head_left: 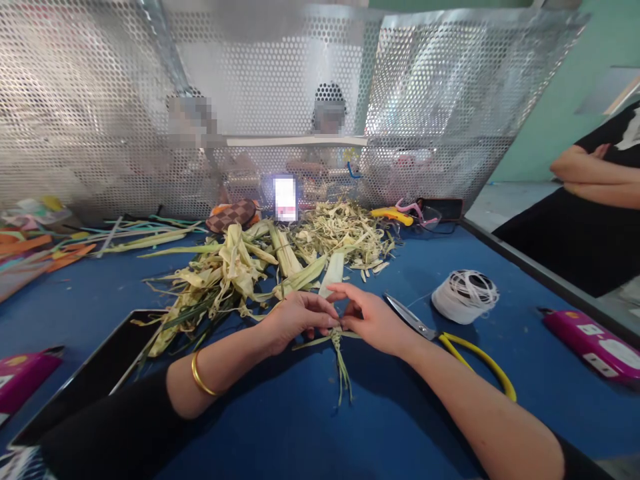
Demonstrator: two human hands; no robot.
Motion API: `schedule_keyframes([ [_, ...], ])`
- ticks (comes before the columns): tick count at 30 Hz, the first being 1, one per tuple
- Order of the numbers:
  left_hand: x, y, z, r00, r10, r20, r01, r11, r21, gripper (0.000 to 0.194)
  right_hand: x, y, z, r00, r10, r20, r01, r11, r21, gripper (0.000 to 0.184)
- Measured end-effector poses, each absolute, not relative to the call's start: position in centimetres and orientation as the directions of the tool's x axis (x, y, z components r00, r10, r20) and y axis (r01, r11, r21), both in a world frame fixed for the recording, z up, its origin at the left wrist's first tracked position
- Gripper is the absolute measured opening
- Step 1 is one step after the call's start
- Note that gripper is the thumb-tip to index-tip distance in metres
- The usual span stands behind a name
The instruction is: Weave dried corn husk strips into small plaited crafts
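Observation:
My left hand [299, 319] and my right hand [374, 320] meet over the middle of the blue table. Between their fingertips is a braided strip of corn husk [338, 353], its loose thin ends hanging toward me. Both hands are closed in a pinch at the top of the braid, and their fingers hide the exact grip. A wide pale husk leaf [332, 272] sticks up just behind the fingers. Scissors [415, 323] with yellow handles lie right of my right hand. A heap of dry corn husks [227, 270] spreads beyond my left hand.
A white twine ball [463, 297] sits at the right, before a magenta packet [595, 343]. Shredded husk [350, 233] lies at the back near a lit phone [285, 199]. A black tray [95, 373] is at left. Behind perforated metal [440, 87] people sit; another person stands right.

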State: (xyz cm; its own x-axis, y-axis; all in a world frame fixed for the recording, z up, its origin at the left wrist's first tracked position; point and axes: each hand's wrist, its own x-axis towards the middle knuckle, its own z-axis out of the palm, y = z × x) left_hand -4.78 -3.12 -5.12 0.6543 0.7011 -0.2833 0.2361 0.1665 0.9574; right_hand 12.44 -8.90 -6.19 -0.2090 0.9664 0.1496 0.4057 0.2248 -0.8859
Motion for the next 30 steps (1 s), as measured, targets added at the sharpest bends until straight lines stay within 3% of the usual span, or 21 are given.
schedule_keyframes([
  [4, -4.8, -3.3, -5.1, 0.653, 0.705, -0.275, 0.248, 0.144, 0.958, 0.013, 12.6, -8.9, -6.2, -0.252, 0.959, 0.127, 0.396, 0.222, -0.891, 0.062],
  [10, -4.7, -3.3, -5.4, 0.634, 0.736, -0.235, 0.216, 0.124, 0.969, 0.013, 12.7, -8.9, -6.2, -0.279, 0.952, 0.129, 0.534, 0.265, -0.803, 0.048],
  [15, -4.7, -3.1, -5.9, 0.622, 0.762, -0.179, 0.225, 0.045, 0.973, 0.009, 12.8, -9.0, -5.9, -0.31, 0.945, 0.106, 0.565, 0.273, -0.778, 0.048],
  [19, -4.8, -3.4, -5.7, 0.646, 0.761, -0.058, 0.283, -0.168, 0.944, 0.007, 12.8, -9.0, -6.0, -0.32, 0.943, 0.092, 0.564, 0.267, -0.781, 0.045],
  [24, -5.0, -4.2, -5.2, 0.657, 0.747, 0.101, 0.41, -0.467, 0.784, 0.016, 12.8, -9.0, -6.4, -0.301, 0.95, 0.078, 0.536, 0.236, -0.81, 0.041],
  [30, -4.8, -4.7, -5.8, 0.665, 0.654, 0.36, 0.364, -0.705, 0.608, 0.018, 12.7, -8.6, -7.4, -0.202, 0.979, -0.01, 0.337, 0.06, -0.94, 0.037],
])
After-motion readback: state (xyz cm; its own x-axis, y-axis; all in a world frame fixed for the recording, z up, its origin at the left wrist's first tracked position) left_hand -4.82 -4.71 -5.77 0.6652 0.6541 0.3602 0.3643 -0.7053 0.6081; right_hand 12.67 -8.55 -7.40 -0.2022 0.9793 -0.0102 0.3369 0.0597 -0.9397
